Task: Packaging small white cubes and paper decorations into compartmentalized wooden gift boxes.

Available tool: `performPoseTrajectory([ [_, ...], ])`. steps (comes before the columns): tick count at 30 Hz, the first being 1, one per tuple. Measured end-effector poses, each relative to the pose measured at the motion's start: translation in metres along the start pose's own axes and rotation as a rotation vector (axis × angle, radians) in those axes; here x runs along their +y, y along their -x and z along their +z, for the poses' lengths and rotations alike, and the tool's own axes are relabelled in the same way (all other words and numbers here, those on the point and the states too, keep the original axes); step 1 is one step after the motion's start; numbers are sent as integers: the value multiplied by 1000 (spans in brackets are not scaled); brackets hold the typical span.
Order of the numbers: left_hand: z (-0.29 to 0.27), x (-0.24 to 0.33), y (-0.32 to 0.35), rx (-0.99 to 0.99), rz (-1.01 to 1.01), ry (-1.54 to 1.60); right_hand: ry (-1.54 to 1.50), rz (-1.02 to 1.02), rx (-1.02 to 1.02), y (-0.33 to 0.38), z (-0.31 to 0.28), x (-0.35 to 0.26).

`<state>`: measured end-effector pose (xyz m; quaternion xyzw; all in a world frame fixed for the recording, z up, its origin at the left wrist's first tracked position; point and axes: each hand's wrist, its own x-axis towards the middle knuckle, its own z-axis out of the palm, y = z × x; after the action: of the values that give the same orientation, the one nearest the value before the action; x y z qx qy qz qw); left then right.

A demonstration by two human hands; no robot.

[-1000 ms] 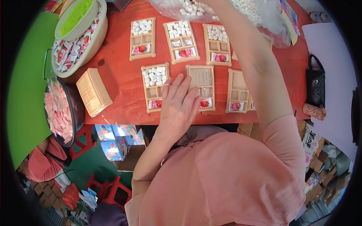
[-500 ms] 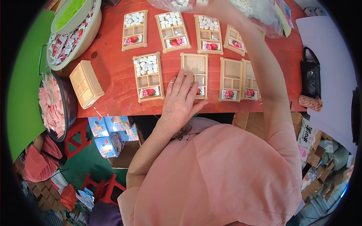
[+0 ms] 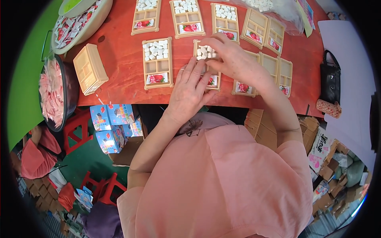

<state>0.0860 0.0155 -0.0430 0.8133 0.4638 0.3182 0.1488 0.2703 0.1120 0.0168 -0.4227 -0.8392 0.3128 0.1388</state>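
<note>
Head view. Shows left hand (image 3: 189,89) laid over tray (image 3: 195,48) on red table (image 3: 126,85), with fingers (image 3: 193,75) outstretched, gripping nothing visible; right hand (image 3: 234,57) half-curled at white pieces (image 3: 204,52) in far end, cannot tell whether pinching any. Appears at filling step; calls next for settling pieces.

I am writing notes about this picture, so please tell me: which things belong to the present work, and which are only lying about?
Seemingly part of the work:
beige trays
white pieces
strawberry-printed packets
clear bag

Seemingly just lying about:
black bag
red stools
</note>
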Motion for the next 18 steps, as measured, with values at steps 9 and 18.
performPoseTrajectory([
  [9,-5,2,-4,70,8,14,-287,109,89,10,-18,14],
  [18,1,2,-20,-5,19,-42,-124,53,183,14,-3,-7],
])
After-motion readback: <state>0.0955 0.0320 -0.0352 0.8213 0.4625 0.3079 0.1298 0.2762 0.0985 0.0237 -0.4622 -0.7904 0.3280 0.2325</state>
